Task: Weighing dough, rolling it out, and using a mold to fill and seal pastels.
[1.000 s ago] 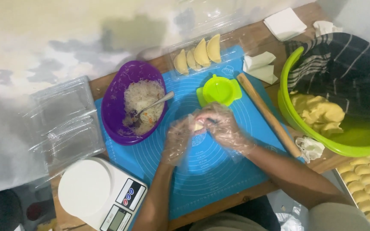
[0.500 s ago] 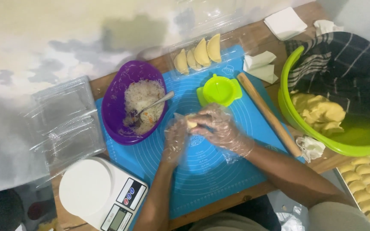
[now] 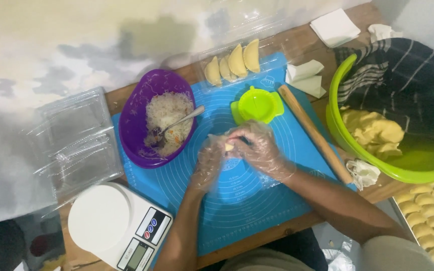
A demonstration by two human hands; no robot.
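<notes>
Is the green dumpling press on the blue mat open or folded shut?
Open. The green dumpling press lies flat on the blue mat, its round hollow facing up, empty, just beyond the gloved hands.

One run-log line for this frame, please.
left hand: gloved, on dough piece | right hand: gloved, pinching it | over blue mat | near: green press, purple bowl

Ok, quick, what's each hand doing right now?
Left hand: gloved, closed on the small dough piece.
Right hand: gloved, pinching the same dough piece.
</notes>
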